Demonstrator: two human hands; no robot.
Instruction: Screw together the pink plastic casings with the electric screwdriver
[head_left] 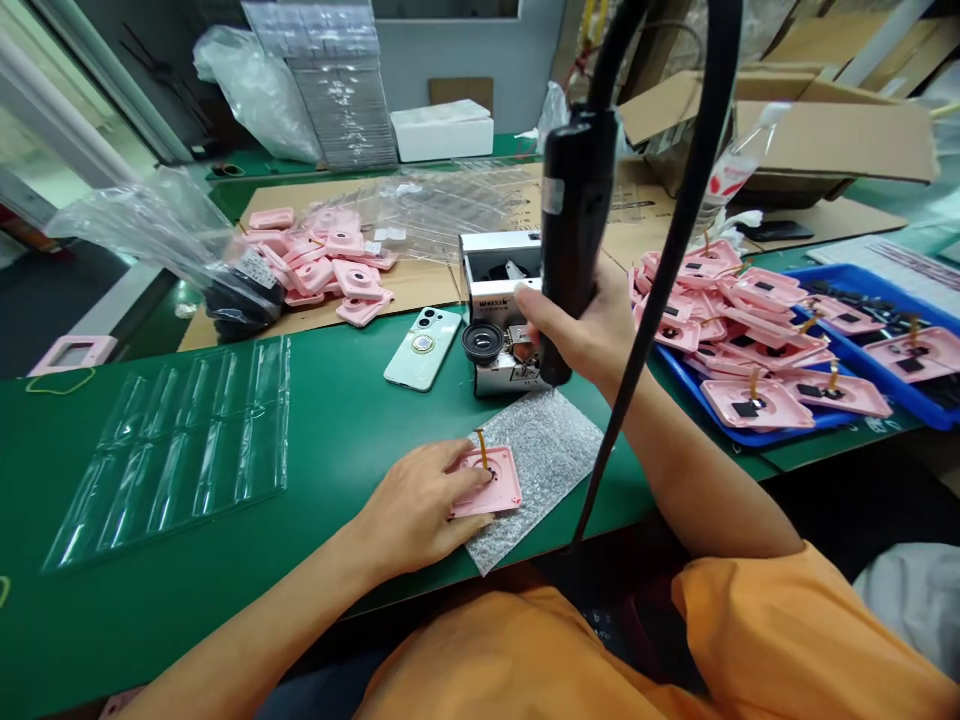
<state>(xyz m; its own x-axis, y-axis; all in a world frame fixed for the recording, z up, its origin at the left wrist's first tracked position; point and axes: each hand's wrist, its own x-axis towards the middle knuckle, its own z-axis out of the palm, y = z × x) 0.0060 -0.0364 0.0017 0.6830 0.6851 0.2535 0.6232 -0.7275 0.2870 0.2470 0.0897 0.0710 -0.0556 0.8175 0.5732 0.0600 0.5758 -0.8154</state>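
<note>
Left hand: flat, pressing pink plastic plate onto bubble wrap so it can't slide | Right hand: clenched around upright corded electric screwdriver | Blue tray: spare plates kept within reach

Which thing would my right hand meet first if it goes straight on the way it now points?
Probably the white box, just ahead of the fingers of the right hand. Depth is unclear here, so the silver metal unit just below it could come first.
</note>
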